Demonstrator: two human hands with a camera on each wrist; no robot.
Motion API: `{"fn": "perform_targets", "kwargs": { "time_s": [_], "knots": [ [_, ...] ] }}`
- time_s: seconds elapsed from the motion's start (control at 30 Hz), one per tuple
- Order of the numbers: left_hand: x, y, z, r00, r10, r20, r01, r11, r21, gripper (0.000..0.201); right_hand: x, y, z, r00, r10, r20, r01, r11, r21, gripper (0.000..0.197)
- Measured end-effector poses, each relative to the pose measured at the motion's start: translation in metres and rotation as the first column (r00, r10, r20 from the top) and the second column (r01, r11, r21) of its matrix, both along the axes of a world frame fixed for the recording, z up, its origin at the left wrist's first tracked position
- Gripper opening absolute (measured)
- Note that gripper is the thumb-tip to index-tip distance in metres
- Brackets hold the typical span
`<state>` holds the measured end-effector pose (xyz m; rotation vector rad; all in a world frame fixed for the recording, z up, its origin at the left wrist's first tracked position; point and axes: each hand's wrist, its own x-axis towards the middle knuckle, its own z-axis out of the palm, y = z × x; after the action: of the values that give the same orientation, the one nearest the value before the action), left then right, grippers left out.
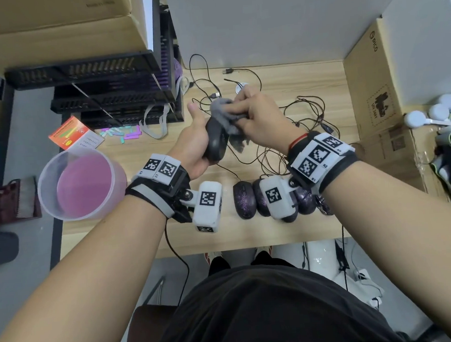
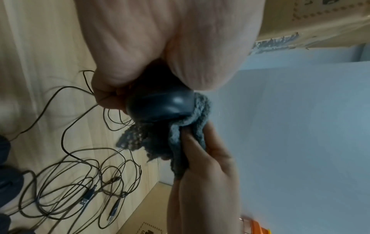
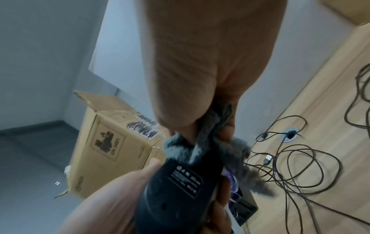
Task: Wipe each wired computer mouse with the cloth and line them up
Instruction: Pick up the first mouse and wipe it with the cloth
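My left hand (image 1: pixel 195 143) grips a black wired mouse (image 1: pixel 216 141) above the wooden desk (image 1: pixel 288 230), thumb raised. My right hand (image 1: pixel 258 116) holds a grey cloth (image 1: pixel 225 115) bunched against the mouse's front end. In the left wrist view the mouse (image 2: pixel 160 106) has the cloth (image 2: pixel 180 136) wrapped under it. In the right wrist view the mouse's underside label (image 3: pixel 185 182) faces the camera, with the cloth (image 3: pixel 212 142) over its tip. Several dark patterned mice (image 1: pixel 244 200) lie side by side near the desk's front edge, partly hidden by the wrist cameras.
Tangled mouse cables (image 1: pixel 309 128) with USB plugs spread across the desk's back and right. A clear cup with a pink base (image 1: pixel 81 183) stands at the left edge. Black trays (image 1: pixel 103 85) stack at the back left. A cardboard box (image 1: pixel 378 103) borders the right.
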<state>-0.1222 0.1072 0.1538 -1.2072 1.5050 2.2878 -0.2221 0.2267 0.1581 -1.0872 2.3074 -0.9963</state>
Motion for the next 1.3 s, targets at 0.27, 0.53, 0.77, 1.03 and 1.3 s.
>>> {"fn": "perform_targets", "kwargs": {
  "time_s": [0.27, 0.53, 0.77, 1.03, 1.3],
  "knots": [
    [-0.004, -0.017, 0.0, 0.995, 0.101, -0.015, -0.098, 0.987, 0.127, 0.085, 0.026, 0.0, -0.002, 0.972, 0.185, 0.141, -0.171, 0.98, -0.106, 0.033],
    [-0.005, -0.023, 0.011, 0.992, 0.122, -0.024, -0.118, 0.986, 0.117, 0.064, 0.008, 0.012, -0.01, 0.972, -0.086, 0.218, 0.096, 0.995, -0.037, 0.039],
    [-0.005, -0.017, 0.004, 0.996, 0.069, -0.055, -0.063, 0.992, 0.108, 0.051, 0.017, 0.001, 0.011, 0.993, 0.028, 0.118, -0.001, 0.975, -0.221, 0.02],
    [-0.004, -0.013, 0.005, 0.999, 0.015, -0.046, -0.01, 0.995, 0.097, 0.037, 0.007, -0.003, 0.008, 0.918, -0.317, 0.24, 0.364, 0.912, -0.19, 0.024],
    [-0.002, -0.011, 0.007, 0.997, -0.059, -0.047, 0.061, 0.997, 0.05, 0.061, 0.009, -0.008, 0.009, 0.941, -0.226, 0.252, 0.281, 0.937, -0.209, 0.012]
  ]
}}
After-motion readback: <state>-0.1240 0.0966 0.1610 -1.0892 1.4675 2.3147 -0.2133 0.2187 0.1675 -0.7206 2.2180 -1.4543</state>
